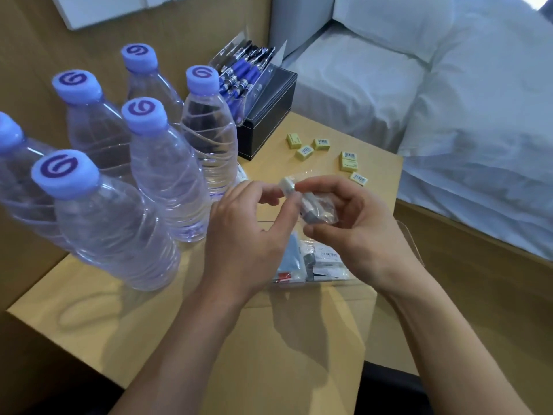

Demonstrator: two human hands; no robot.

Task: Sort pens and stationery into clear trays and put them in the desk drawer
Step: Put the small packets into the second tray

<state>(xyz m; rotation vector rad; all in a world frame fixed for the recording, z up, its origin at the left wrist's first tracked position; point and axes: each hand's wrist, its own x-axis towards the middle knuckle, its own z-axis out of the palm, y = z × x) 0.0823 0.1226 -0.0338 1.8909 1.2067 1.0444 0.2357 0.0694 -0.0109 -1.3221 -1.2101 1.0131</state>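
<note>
We find the pens (pixel 239 76) already in a clear tray (pixel 270 71) on the black box (pixel 269 121), and packets in a second tray (pixel 314 282). Yellow erasers (pixel 348 161) lie loose on the desk (pixel 269 339). The left hand (pixel 248 232) and right hand (pixel 353 232) both pinch a small wrapped item (pixel 314 206) above the second tray; we judge the drawer step still ahead.

desk (pixel 269 339) bears bottles (pixel 167 175), erasers (pixel 348 161), black box (pixel 269 115), clear tray (pixel 344 278).
</note>
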